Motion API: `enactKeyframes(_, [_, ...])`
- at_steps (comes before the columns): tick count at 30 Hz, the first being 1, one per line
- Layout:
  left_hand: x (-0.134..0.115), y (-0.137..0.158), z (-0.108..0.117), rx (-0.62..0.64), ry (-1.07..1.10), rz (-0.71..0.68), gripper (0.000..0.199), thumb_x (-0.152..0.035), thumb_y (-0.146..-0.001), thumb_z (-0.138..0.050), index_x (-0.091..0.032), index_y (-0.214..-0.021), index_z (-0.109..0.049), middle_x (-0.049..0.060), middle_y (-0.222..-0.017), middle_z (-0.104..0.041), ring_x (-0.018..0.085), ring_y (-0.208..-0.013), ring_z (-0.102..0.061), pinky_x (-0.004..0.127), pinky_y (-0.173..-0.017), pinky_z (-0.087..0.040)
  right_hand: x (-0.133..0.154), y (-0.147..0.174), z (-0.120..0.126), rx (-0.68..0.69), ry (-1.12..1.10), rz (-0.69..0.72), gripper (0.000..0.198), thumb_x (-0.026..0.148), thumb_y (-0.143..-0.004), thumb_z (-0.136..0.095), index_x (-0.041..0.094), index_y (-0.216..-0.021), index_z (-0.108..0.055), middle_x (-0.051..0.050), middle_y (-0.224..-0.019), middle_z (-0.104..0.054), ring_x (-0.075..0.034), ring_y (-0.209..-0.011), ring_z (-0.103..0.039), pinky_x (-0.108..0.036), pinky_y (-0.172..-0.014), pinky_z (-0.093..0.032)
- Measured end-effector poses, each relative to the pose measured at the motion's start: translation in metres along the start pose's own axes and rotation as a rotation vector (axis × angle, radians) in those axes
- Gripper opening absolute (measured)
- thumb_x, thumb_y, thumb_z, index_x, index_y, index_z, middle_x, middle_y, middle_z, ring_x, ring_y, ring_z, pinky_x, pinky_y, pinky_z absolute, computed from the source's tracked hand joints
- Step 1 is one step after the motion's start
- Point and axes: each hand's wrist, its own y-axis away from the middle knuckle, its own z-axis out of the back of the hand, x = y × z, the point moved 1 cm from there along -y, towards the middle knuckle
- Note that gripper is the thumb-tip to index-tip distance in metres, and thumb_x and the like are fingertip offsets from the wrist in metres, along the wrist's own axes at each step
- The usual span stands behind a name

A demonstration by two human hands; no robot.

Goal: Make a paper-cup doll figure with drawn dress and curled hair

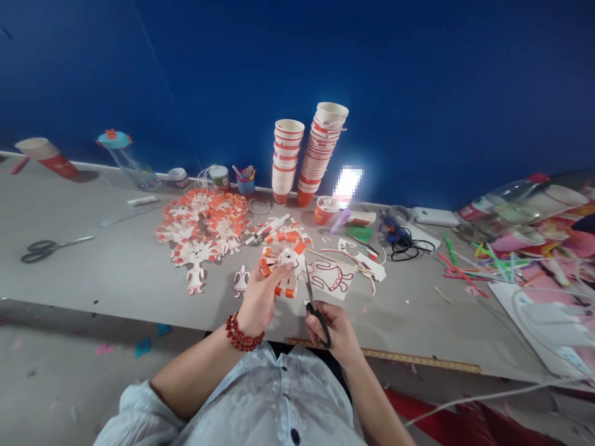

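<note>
My left hand (261,294) pinches a paper cutout (287,255) with a drawn face and curled orange strips around it. In my right hand (332,331) is a pair of black-handled scissors (318,316), its blades pointing up beside the cutout's right edge. Whether the blades touch the paper, I cannot tell. Behind the scissors lies a white paper piece (331,275) with a dress and legs drawn in red. A small cut-out paper body (241,280) rests left of my left hand. Farther left is a pile of finished-looking orange-and-white paper figures (199,223).
Two tall stacks of paper cups (287,161) stand by the blue wall. A second pair of scissors (53,248) lies at the left. Black cable (404,244), paper scraps (372,266) and a clear plastic bottle (493,204) are on the right. A bright phone-like screen (348,186) leans behind.
</note>
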Motion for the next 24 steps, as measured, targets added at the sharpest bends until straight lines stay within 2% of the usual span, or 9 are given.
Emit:
enactKeyframes(5, [-0.0010,-0.0022,0.0006,0.020,0.005,-0.001,0.028,-0.028,-0.063,-0.085,-0.015,-0.077,-0.064,-0.003,-0.063,-0.064,0.010,-0.053,-0.056,0.021,-0.048,-0.042,-0.0010,-0.0028,-0.0001,-0.005,0.031,0.010,0.058,0.073,-0.073,-0.062,0.021,-0.055,-0.046,0.003,-0.041,-0.043,-0.009,-0.039,-0.038,-0.022,-0.040,-0.029])
enactKeyframes(10, [0.0003,-0.0027,0.0004,0.007,0.022,0.017,0.034,-0.030,-0.059,-0.086,-0.015,-0.082,-0.066,0.000,-0.072,-0.069,0.011,-0.057,-0.061,0.020,-0.047,-0.041,-0.0038,-0.0042,-0.0005,-0.003,0.035,0.017,0.058,0.074,-0.073,-0.060,0.021,-0.055,-0.047,0.002,-0.043,-0.047,-0.010,-0.040,-0.040,-0.023,-0.041,-0.030])
enactKeyframes(15, [0.0032,-0.0024,0.0021,0.037,0.035,0.021,0.028,-0.031,-0.063,-0.084,-0.015,-0.077,-0.066,-0.004,-0.056,-0.058,0.009,-0.048,-0.054,0.020,-0.045,-0.041,-0.0066,-0.0054,-0.0024,-0.011,0.009,0.012,0.059,0.076,-0.072,-0.060,0.021,-0.056,-0.048,0.002,-0.042,-0.047,-0.010,-0.040,-0.039,-0.023,-0.041,-0.029])
enactKeyframes(22, [0.0025,-0.0032,0.0034,0.022,0.030,0.045,0.029,-0.029,-0.064,-0.084,-0.015,-0.083,-0.067,0.000,-0.071,-0.066,0.010,-0.057,-0.059,0.019,-0.047,-0.042,-0.0030,-0.0057,-0.0030,-0.027,0.023,0.039,0.058,0.074,-0.073,-0.061,0.021,-0.054,-0.045,0.002,-0.042,-0.046,-0.010,-0.040,-0.039,-0.023,-0.041,-0.030])
enactKeyframes(24, [0.0020,-0.0036,0.0030,0.020,0.027,0.033,0.030,-0.028,-0.063,-0.085,-0.015,-0.082,-0.067,-0.001,-0.068,-0.065,0.010,-0.055,-0.058,0.019,-0.046,-0.042,-0.0030,-0.0058,-0.0018,-0.032,0.042,0.038,0.058,0.074,-0.073,-0.060,0.021,-0.054,-0.045,0.003,-0.042,-0.045,-0.010,-0.040,-0.038,-0.022,-0.040,-0.030])
